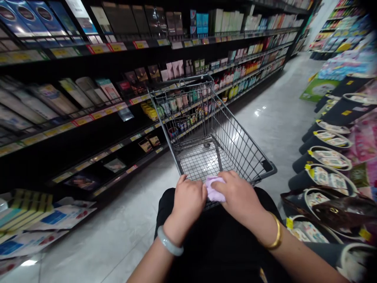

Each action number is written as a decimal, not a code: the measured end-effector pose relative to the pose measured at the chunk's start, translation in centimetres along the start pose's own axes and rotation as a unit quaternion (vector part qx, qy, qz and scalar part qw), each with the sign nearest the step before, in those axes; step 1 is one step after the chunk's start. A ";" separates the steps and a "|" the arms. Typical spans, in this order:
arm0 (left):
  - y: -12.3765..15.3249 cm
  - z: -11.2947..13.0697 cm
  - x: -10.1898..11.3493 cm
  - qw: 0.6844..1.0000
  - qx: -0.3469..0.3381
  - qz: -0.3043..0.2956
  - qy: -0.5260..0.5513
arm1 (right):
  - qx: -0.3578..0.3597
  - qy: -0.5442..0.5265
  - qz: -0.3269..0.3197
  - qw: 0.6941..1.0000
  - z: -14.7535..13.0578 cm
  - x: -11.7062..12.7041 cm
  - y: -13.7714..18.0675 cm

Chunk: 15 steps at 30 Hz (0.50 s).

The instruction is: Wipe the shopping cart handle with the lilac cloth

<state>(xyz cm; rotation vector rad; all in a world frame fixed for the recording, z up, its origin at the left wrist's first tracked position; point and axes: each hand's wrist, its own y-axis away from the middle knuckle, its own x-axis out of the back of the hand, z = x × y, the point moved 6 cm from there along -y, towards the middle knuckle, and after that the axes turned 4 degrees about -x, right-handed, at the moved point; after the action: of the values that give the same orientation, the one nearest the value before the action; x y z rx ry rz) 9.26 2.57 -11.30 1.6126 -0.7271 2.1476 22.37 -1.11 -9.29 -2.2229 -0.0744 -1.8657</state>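
Note:
A grey wire shopping cart [266,167] stands in front of me, its basket showing bare mesh at the bottom. My left hand [190,198] is closed at the cart's near end, fingers curled over the bar, which the hand mostly hides. Beside it, my right hand [241,198] presses a crumpled light purple cloth [215,192] under its thumb against the same near end. The cloth also touches the thumb side of my left hand. A pale bangle [170,241] circles my left wrist, and a gold bracelet [277,232] my right.
Along the left run shelves [118,108] of boxes and bottles, close to the cart's left side. Several dark bins [300,161] line the right, with a brown bag [338,212] lying on them. Shiny tiled floor [265,106] stretches ahead between them. White packs [44,224] jut out at lower left.

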 end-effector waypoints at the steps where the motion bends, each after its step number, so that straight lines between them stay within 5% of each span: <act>1: 0.1 0.2 -0.2 1.000 -0.003 0.011 -0.013 | -0.021 0.001 0.027 0.999 0.7 0.1 0.5; 5: 0.2 0.5 -0.7 0.999 -0.005 0.036 -0.036 | -0.060 -0.006 0.119 0.991 0.2 0.2 2.1; 10: 0.4 0.6 -0.7 0.998 -0.008 0.042 -0.051 | -0.027 -0.053 0.148 0.987 -2.6 -0.5 2.9; 15: 0.6 1.0 -0.6 0.995 -0.019 0.060 -0.080 | -0.062 -0.068 0.165 0.982 2.0 -0.5 3.9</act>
<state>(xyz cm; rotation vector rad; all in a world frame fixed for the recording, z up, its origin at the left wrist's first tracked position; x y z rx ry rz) 9.89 1.50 -11.79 1.7778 -0.9299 2.0898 24.95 -4.44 -10.68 -2.2732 0.3740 -1.5799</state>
